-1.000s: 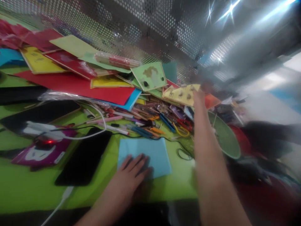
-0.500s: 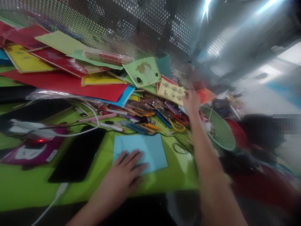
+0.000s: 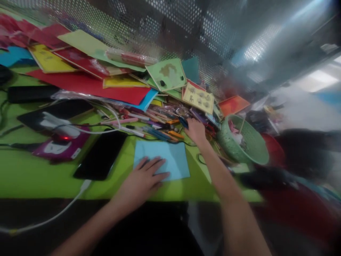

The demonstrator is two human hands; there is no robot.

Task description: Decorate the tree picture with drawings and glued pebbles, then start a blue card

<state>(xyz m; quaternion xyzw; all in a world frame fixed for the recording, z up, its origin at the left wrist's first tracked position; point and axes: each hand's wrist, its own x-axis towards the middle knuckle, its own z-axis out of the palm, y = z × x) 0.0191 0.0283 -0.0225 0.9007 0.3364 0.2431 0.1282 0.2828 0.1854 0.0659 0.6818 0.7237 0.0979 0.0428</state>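
Observation:
My left hand lies flat and open, fingers spread, on the near left part of a light blue paper sheet on the green table. My right hand reaches past the sheet's far right corner into a heap of pens, pencils and scissors. Its fingers are bent down into the heap and blurred, so I cannot make out whether they hold anything. A yellow card with small pictures lies just beyond that hand.
A green perforated bowl stands to the right of my right hand. Left of the blue sheet are a black phone, a purple item and a white cable. Coloured paper sheets, among them a red one, are stacked against a perforated metal wall.
My right hand has left the yellow picture card, which now lies on the pile, and come down and nearer into the pens. My left hand stays flat on the blue sheet.

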